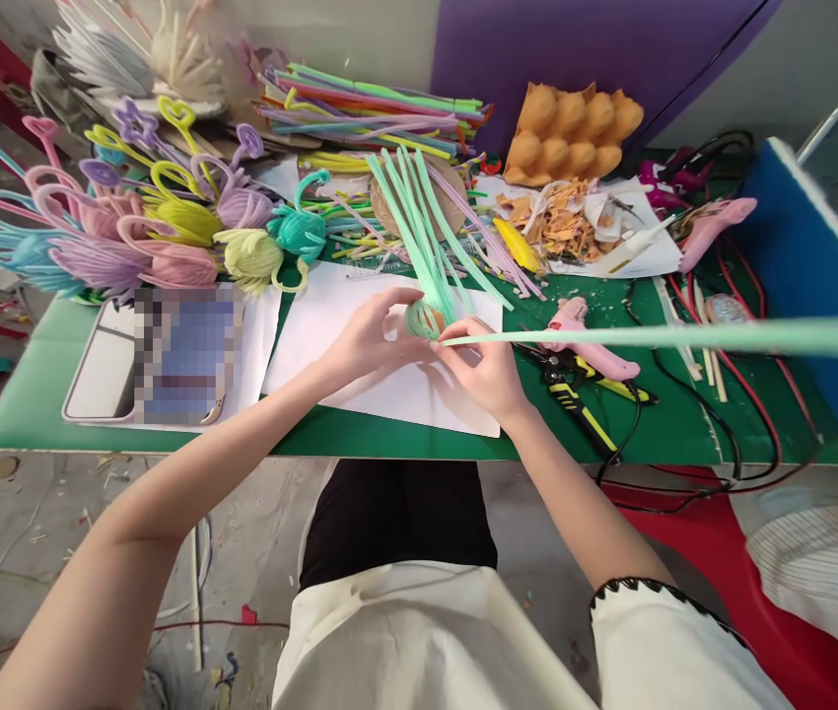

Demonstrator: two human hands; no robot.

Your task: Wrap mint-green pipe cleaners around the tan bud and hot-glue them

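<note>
My left hand (371, 340) is closed around the base of a mint-green pipe cleaner bundle (415, 232), whose loose ends fan upward and away. At that base an orange-brown core (430, 320) shows through green strands curved around it. My right hand (489, 370) pinches one long mint-green pipe cleaner (611, 337) close against the core. Its free length runs off past the right edge of the view, blurred there. Both hands are over a white paper sheet (389, 390) on the green tabletop (330, 434).
Finished yarn-like pipe cleaner figures (182, 217) crowd the left, behind a phone (186, 355). Loose pipe cleaners (382, 108) and an orange egg carton (571, 133) are at the back. To the right lie a pink glue gun (589, 340), yellow-black pliers (582, 414), cables and a blue box (796, 256).
</note>
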